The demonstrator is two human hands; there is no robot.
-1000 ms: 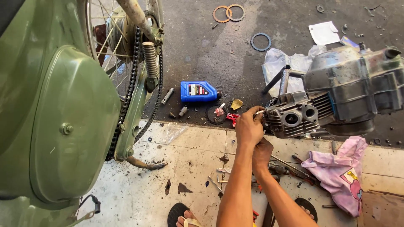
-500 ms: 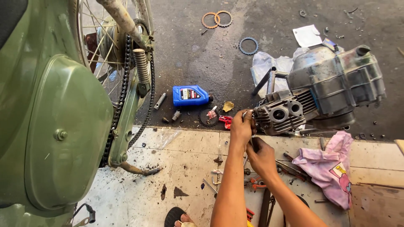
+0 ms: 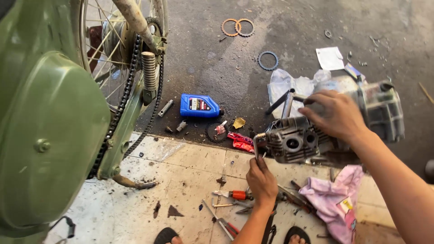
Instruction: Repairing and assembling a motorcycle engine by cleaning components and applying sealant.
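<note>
A grey motorcycle engine lies on the ground at the edge of the tiled floor, its two round ports facing me. My left hand is just below the engine's left end and is closed around a thin metal tool that reaches up to the engine's corner. My right hand lies over the top of the engine and grips it, fingers pointing left toward two dark studs.
A green motorcycle with its chain and rear wheel fills the left. A blue oil bottle, metal rings, a toothed ring and a plastic bag lie on the asphalt. An orange-handled screwdriver and a pink cloth lie on the tiles.
My right hand has left the engine's left end and moved up and right onto the top of the engine. My left hand stays low at the left end with the tool.
</note>
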